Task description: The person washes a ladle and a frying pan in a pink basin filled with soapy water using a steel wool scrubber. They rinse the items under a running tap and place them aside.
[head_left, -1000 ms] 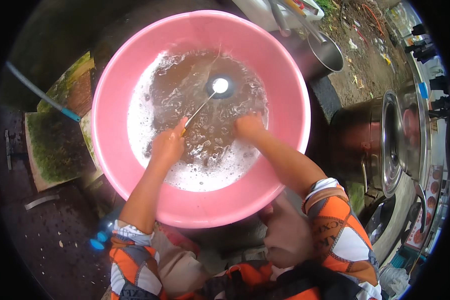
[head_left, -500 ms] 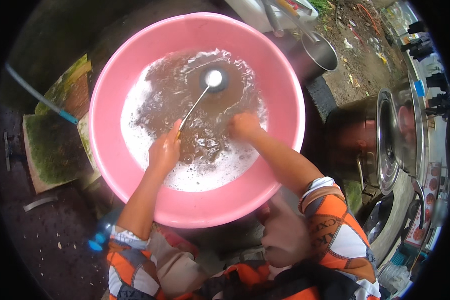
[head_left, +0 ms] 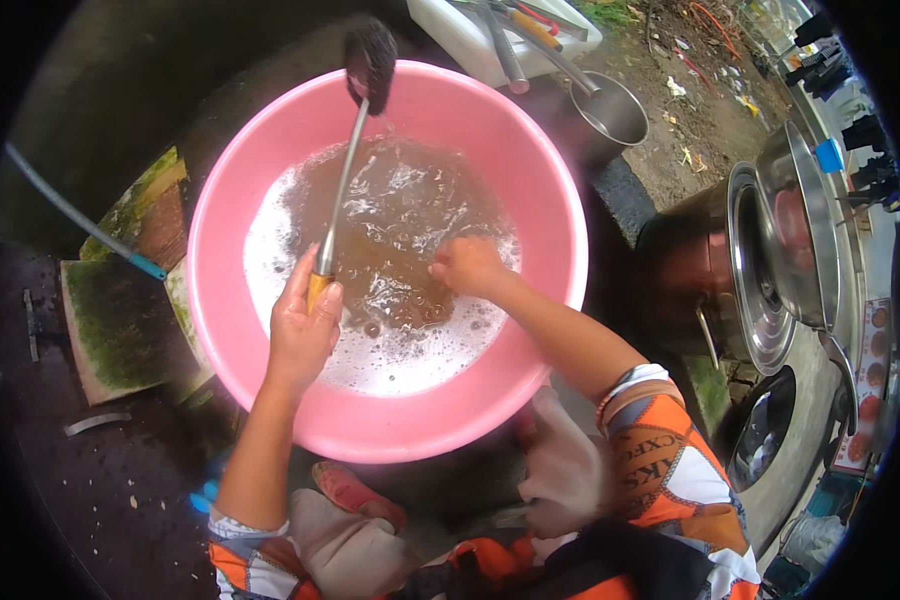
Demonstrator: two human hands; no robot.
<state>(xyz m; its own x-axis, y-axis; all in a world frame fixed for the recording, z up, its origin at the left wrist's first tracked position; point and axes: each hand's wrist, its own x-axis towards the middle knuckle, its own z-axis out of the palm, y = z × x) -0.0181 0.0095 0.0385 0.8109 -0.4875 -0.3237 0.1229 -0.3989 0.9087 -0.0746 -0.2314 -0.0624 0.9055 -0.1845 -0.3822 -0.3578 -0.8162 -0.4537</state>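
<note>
My left hand (head_left: 303,335) is closed round the wooden grip of a long-handled metal ladle (head_left: 345,195). Its dark, round head is raised over the far rim of a large pink basin (head_left: 440,432). Inside the basin is murky brown water (head_left: 400,250) with white suds round its edge. My right hand (head_left: 472,267) is low over the water on the right side, its fingers curled together. Whether anything is between those fingers cannot be made out.
Beyond the basin, a white container (head_left: 450,45) holds several long-handled utensils. A metal pot (head_left: 610,115) stands beside it. To the right is a large steel pot (head_left: 705,265) with bright rims. A grey hose (head_left: 80,215) lies at the left near mossy slabs (head_left: 120,330).
The ladle has come up out of the water and its head now hangs over the far rim. My left hand has shifted slightly left with it. My right hand has moved only a little.
</note>
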